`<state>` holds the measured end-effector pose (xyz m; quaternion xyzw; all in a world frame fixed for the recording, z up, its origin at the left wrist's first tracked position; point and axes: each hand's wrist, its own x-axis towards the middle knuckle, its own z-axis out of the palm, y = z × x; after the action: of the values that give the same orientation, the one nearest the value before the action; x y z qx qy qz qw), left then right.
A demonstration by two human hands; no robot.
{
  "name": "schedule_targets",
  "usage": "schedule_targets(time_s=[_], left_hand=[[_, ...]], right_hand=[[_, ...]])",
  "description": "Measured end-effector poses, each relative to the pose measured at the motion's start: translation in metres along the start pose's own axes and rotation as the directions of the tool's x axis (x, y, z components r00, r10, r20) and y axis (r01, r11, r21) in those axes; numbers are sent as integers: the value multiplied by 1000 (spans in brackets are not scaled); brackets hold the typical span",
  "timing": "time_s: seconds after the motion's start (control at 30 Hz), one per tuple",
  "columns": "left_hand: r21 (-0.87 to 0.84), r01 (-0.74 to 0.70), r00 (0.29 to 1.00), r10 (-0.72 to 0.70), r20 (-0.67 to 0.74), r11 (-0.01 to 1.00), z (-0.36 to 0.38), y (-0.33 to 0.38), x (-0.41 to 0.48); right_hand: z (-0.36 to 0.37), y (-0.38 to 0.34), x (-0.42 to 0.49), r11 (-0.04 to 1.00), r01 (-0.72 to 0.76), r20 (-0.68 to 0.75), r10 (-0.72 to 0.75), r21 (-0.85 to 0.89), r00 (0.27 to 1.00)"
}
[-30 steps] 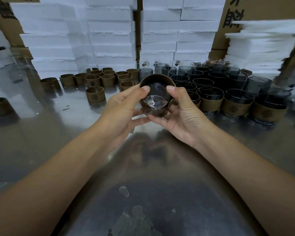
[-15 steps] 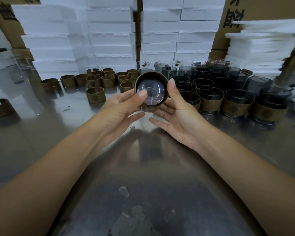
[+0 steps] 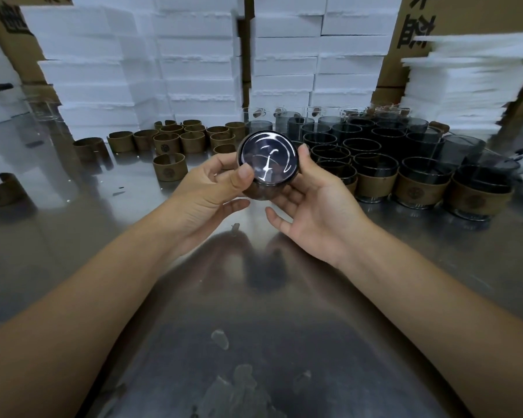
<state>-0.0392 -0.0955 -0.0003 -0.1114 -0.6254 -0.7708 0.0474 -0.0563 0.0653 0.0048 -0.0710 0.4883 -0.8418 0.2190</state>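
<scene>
Glass, cardboard, steel

The cup (image 3: 267,161) was glossy smoked glass; the sleeves (image 3: 169,166) looked like matt brown cardboard; the surface (image 3: 73,236) was smooth, reflective metal.

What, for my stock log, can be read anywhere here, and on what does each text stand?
"盒" on the right cardboard carton; the character above it is cut off.
Black print on the left cardboard carton: partly hidden, unreadable.
Round stamps on the brown sleeves: too small to read.
Held glass cup: no text seen.
</scene>
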Motion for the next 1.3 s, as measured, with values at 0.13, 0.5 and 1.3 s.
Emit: schedule_targets(time_s=[0.13, 0.5, 1.3], left_hand=[[7, -13, 1000, 13, -14, 1000, 1, 1, 0], [-50, -27, 999, 25, -36, 998, 6, 4, -2], [194, -8, 999, 15, -33, 981, 1, 6, -2]], right_hand=[[2, 0, 0, 997, -25, -18, 26, 67, 999], [4, 0, -3, 999, -37, -56, 37, 0, 998], [11, 0, -11, 826, 399, 60, -411, -399, 910]])
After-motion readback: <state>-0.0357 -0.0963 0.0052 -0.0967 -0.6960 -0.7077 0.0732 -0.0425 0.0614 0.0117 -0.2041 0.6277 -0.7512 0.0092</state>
